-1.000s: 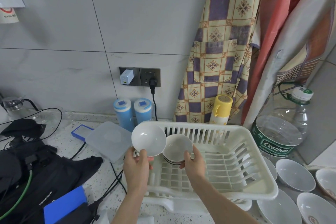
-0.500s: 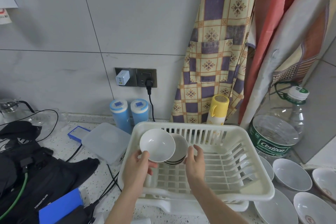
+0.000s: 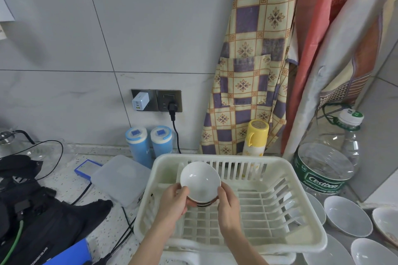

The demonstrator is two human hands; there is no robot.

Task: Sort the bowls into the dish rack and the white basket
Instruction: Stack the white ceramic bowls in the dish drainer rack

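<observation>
Between both hands, bowl tops stack.

Both forearms are reaching forward; the left hand and right hand are curling their fingers inward, facing each other.

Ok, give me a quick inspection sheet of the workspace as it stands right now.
Surface: speckled countertop, grey tiled wall behind.
Job's things: white dish rack; top bowl sits on a stack of bowls in the rack's left part; loose white bowls on the counter to the right.
Clutter: black bag, clear plastic lid, two blue canisters, yellow flask, large water bottle.
Grippers: left hand and right hand grip the bowl stack from either side.
Cables: black cord from the wall socket; more cables by the bag.
Surroundings: checked apron hanging.
</observation>
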